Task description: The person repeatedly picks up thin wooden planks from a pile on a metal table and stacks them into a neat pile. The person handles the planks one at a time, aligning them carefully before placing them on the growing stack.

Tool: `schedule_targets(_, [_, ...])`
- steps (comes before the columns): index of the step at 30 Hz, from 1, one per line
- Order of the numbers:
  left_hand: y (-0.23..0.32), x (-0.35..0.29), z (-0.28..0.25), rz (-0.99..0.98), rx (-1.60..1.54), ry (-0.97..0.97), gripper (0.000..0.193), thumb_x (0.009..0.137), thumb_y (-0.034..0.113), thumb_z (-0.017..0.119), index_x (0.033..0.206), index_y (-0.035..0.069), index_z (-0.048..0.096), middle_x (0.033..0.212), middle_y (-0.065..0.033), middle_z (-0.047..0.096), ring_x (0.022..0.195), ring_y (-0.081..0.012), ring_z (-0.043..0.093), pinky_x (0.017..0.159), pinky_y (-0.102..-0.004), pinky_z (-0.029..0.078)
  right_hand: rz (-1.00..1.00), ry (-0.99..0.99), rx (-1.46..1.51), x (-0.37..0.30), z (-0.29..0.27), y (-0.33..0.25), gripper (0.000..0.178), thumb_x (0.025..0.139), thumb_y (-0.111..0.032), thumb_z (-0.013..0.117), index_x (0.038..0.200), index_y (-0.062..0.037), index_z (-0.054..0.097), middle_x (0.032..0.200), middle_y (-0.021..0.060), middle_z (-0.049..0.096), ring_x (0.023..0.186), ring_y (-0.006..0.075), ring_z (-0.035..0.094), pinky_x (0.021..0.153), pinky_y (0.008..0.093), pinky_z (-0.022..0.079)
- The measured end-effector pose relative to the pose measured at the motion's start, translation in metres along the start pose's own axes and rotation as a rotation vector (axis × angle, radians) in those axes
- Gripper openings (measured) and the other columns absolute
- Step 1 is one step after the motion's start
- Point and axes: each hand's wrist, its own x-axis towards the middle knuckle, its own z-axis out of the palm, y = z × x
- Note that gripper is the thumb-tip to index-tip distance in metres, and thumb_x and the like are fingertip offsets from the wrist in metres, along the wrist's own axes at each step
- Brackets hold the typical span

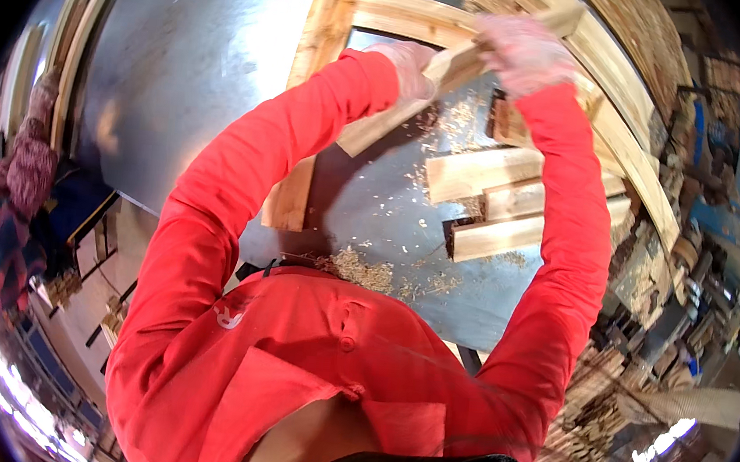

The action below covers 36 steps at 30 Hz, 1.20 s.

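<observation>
My two hands, in pale work gloves, are over a metal-topped table. The left hand (409,67) is closed round the middle of a wooden board (456,66), which slants from near left to far right. At the board's far end is my right hand (526,58), smeared by motion, its fingers bent over the wood. Beneath and beyond the board, a long plank (320,42) and a crosswise plank (415,17) meet at a corner on the table. The left forearm lies across part of the long plank.
Several short wood pieces (485,172) lie on the table (199,66) right of centre, among shavings (358,270). Longer boards (613,67) are at the far right. Another person's arm (28,166) reaches toward stacked strips (83,39) on the left. Offcuts (579,452) are heaped at lower right.
</observation>
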Motion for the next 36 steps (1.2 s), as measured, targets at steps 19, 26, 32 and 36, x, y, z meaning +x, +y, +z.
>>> schedule_targets(19, [-0.248,-0.214,0.038,-0.487,0.398,1.264,0.073,0.083,0.034,0.076,0.136,-0.004,0.044,0.13,-0.0237,0.059,0.113,-0.0396,0.061,0.092,-0.0477,0.052,0.366,-0.262,0.188,0.008,0.054,0.022,0.095,0.074,-0.049,0.076,0.153,-0.0171,0.035,0.145,0.0218,0.048,0.132,0.0397,0.048,0.111,0.0443,0.04])
schedule_targets(26, [-0.095,-0.127,0.165,-0.595,0.337,0.452,0.115,0.074,0.055,0.076,0.157,0.006,0.014,0.154,-0.0348,0.025,0.147,-0.0449,0.025,0.118,-0.0523,0.024,0.413,-0.264,2.081,-0.003,0.088,-0.046,0.078,0.08,-0.063,0.072,0.124,0.0007,0.06,0.104,0.0191,0.068,0.089,0.0285,0.069,0.079,0.0404,0.059])
schedule_targets(32, [-0.17,-0.117,0.158,-0.271,-0.107,0.823,0.085,0.076,0.018,0.069,0.15,0.004,0.029,0.141,-0.025,0.049,0.128,-0.0367,0.051,0.106,-0.0429,0.044,0.898,-0.036,2.579,0.007,0.115,-0.117,0.102,0.073,-0.078,0.064,0.13,0.0055,0.052,0.104,0.0283,0.066,0.09,0.0407,0.067,0.079,0.0537,0.058])
schedule_targets(36, [-0.172,-0.09,0.135,-0.055,-1.019,0.674,0.069,0.079,0.014,0.07,0.141,0.001,0.043,0.122,-0.015,0.063,0.112,-0.0234,0.061,0.097,-0.0329,0.049,0.47,-0.182,0.924,0.036,0.092,-0.183,0.066,0.105,-0.053,0.025,0.115,0.001,0.061,0.117,0.0226,0.066,0.106,0.037,0.063,0.094,0.0416,0.052])
